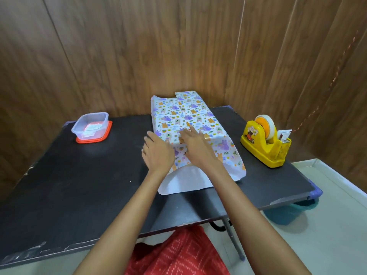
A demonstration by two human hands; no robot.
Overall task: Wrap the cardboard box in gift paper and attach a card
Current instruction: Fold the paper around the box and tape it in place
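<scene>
My right hand (193, 139) lies flat on the gift paper (190, 120) covering the box at the black table's (79, 185) far middle; my left hand (156, 151), fingers open, rests on its left edge. A yellow tape dispenser (265, 142) stands right.

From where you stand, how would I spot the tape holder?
Start at the black table and go to its right side, past the box in gift paper. The tape dispenser sits there: bright yellow with a cartoon sticker, unlike the clear tub far left.
</scene>
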